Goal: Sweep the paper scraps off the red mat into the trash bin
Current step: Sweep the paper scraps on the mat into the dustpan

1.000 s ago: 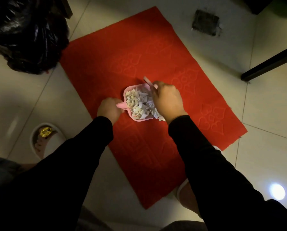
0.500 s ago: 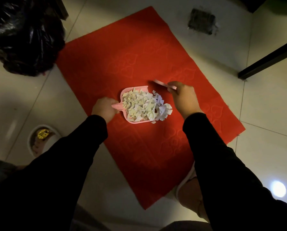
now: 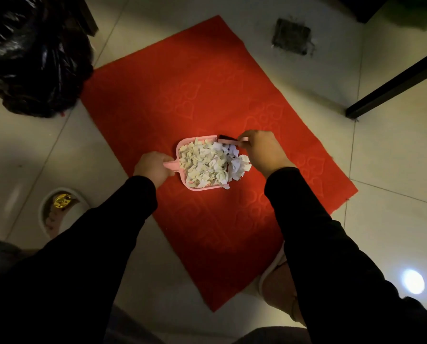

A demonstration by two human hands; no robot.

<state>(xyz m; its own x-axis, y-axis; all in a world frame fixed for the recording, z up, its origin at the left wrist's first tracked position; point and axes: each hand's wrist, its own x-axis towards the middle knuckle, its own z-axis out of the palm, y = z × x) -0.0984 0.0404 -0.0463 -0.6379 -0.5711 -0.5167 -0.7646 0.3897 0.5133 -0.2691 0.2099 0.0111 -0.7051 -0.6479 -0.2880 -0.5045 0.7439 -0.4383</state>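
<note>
A red mat [image 3: 202,95] embossed with hearts lies on the tiled floor. On its middle rests a pink dustpan [image 3: 182,145] heaped with white paper scraps [image 3: 212,162]. My left hand [image 3: 152,167] grips the dustpan's short handle at its left. My right hand [image 3: 262,150] holds a small pink brush [image 3: 228,140] with dark bristles at the pan's far right corner, against the scraps. Some scraps hang over the pan's open right edge. The trash bin's black bag [image 3: 33,53] bulges at the top left, beside the mat's corner.
My feet in pale slippers stand at the mat's left [image 3: 58,209] and at its near right edge [image 3: 274,269]. A dark floor drain [image 3: 291,38] lies beyond the mat. A black bar [image 3: 393,83] crosses the floor at the right.
My right hand pulled away to the right, uncovering the scraps, then brought the brush back toward the pan's far right corner. My left hand kept hold of the dustpan handle.
</note>
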